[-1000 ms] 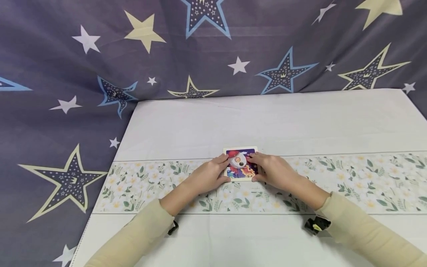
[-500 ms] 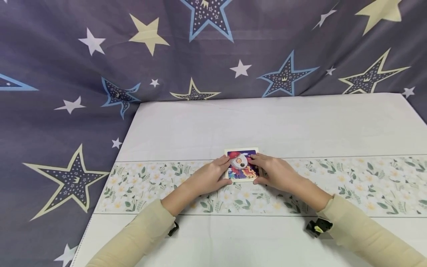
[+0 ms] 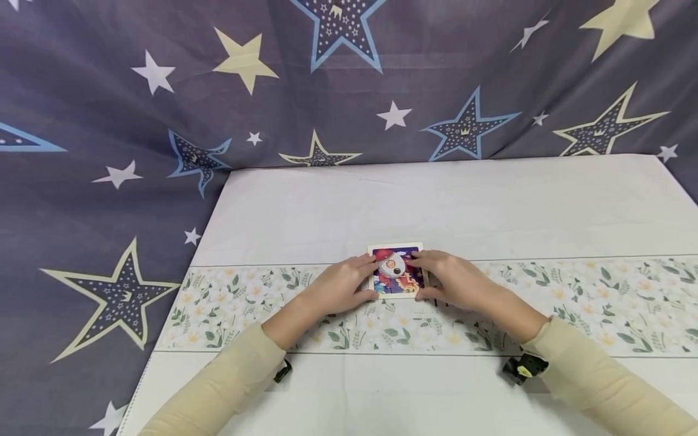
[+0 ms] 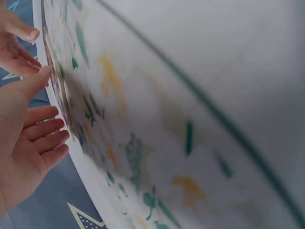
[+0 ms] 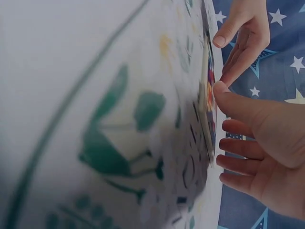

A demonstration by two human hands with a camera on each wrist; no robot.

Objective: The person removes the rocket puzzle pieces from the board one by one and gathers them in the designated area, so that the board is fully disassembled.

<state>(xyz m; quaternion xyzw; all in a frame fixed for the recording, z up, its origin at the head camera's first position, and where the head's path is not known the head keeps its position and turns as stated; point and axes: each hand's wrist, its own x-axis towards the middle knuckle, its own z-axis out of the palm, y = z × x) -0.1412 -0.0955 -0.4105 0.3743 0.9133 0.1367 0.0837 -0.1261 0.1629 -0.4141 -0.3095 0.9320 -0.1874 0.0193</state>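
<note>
A small square picture board (image 3: 398, 283) with a cream border lies on the table, its bright print showing a white round face under a red cap against purple. At its left side is my left hand (image 3: 342, 286), fingertips over the border and thumb at the near corner. My right hand (image 3: 455, 282) mirrors it on the right side. In the left wrist view, the left hand (image 4: 26, 148) has its fingers loosely extended beside the board's thin edge (image 4: 61, 90). Similarly relaxed fingers of the right hand (image 5: 267, 143) show in the right wrist view, the thumb near the board's edge (image 5: 208, 102).
The white tablecloth (image 3: 436, 206) carries a floral band (image 3: 245, 303) running left to right beneath the board. A dark star-printed curtain (image 3: 327, 91) hangs behind and on the left. Black wrist gear (image 3: 525, 367) sits under the right sleeve.
The head view has shifted slightly, so the scene sits a little lower in it. Both hands stay at the sides of the picture board, which keeps its place on the table.
</note>
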